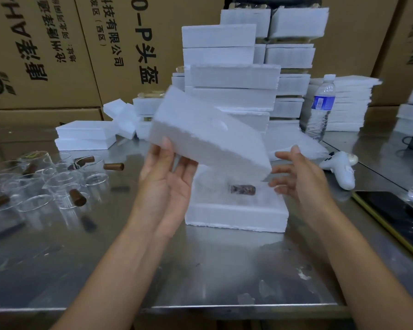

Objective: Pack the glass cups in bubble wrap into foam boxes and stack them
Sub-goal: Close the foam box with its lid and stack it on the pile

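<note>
One foam box (236, 215) sits open on the tabletop (200, 270), a white, grainy block with rough edges. In its hollow lies one cup wrapped in bubble wrap (242, 189). The wrap is cloudy, and only the cup's dark brown handle shows clearly through it.

Above the box, one foam lid (208, 136) of the same white material hangs tilted, its far left end high and its near right corner low, just over the box.

The left hand (169, 179) holds the lid at its lower left edge, with the thumb up against the side face and the fingers (186, 167) stretched nearly straight underneath. The right hand (301, 177) holds nothing. Its fingers (281, 173) are spread and loosely bent, just beside the lid's low corner, and whether they touch it cannot be told.

Left on the tabletop stand about a dozen bare glass cups (57, 184) with brown handles; they are too blurred for an exact count. Behind the lid rise stacked foam boxes (231, 77) in several overlapping columns, and two flat foam pieces (86, 136) lie stacked at the left. To the right are one water bottle (321, 108), one pile of thin foam sheets (348, 103) and one white controller (341, 167).
</note>
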